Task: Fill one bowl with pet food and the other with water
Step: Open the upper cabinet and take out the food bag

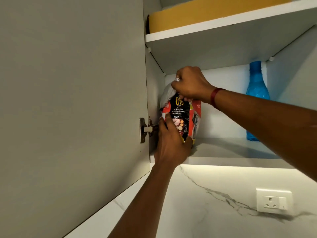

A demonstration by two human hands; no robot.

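The pet food bag (180,117) stands on the lower cabinet shelf (231,152); right hand (192,85) fingers pinch its crumpled top at 12 o'clock; left hand (171,143) fingers wrap its base; soft, probably slippery; support it underneath.

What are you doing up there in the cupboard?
A person is reaching into an open wall cupboard with both hands. The right hand grips the scrunched top of a pet food bag, and the left hand holds it low down at the side. The bag stands on the lower shelf. A blue bottle stands further right on the same shelf. No bowls are in view.
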